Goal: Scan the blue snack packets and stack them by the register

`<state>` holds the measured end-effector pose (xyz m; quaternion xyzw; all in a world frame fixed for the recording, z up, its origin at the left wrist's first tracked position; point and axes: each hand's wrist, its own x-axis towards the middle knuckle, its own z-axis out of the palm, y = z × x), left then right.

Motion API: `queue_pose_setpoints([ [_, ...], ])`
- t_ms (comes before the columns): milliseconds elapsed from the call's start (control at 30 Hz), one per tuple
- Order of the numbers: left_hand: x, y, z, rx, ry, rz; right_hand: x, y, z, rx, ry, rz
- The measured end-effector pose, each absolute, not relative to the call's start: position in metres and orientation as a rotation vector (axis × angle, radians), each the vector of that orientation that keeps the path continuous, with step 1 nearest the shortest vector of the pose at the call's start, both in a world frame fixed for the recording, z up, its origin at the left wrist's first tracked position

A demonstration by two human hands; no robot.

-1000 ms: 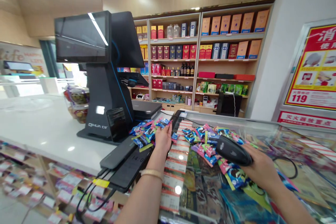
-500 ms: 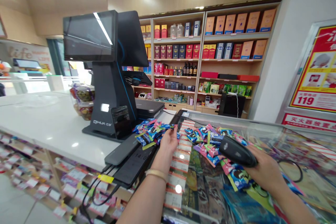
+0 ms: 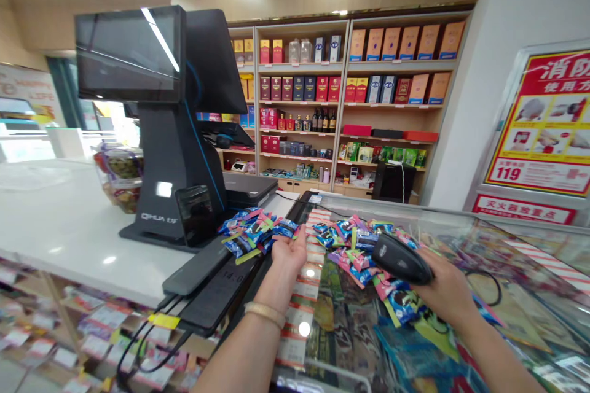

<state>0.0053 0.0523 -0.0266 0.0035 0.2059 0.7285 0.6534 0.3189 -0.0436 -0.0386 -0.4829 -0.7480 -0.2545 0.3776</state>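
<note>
A black plastic handheld barcode scanner [image 3: 401, 260] is gripped closed in the right hand [image 3: 445, 290]; the left hand [image 3: 289, 253] is held open just beside a heap of blue foil sweet packets [image 3: 253, 233].

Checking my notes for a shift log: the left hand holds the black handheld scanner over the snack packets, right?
No, the black handheld scanner is in the right hand, not the left hand, as the head view shows. It is held over the snack packets.
</note>
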Motion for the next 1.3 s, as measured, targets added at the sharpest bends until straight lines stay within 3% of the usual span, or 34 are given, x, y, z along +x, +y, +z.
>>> queue_pose_setpoints([
  [567, 0.029, 0.032, -0.016, 0.197, 0.782, 1.538, 0.312, -0.048, -0.030, -1.243, -1.870, -0.578],
  [800, 0.046, 0.031, -0.033, 0.860, 1.063, 1.577, 0.310, -0.048, -0.029, -1.237, -1.863, -0.563],
  [1000, 0.064, 0.015, -0.050, 2.219, 1.647, 0.917, 0.310, -0.048, -0.029, -1.240, -1.862, -0.532],
  [1133, 0.071, 0.013, -0.051, 2.357, 1.715, 0.776, 0.308, -0.049, -0.027, -1.247, -1.872, -0.476],
  [1300, 0.074, 0.016, -0.057, 2.341, 1.621, 0.869, 0.306, -0.050, -0.027, -1.243, -1.880, -0.443],
])
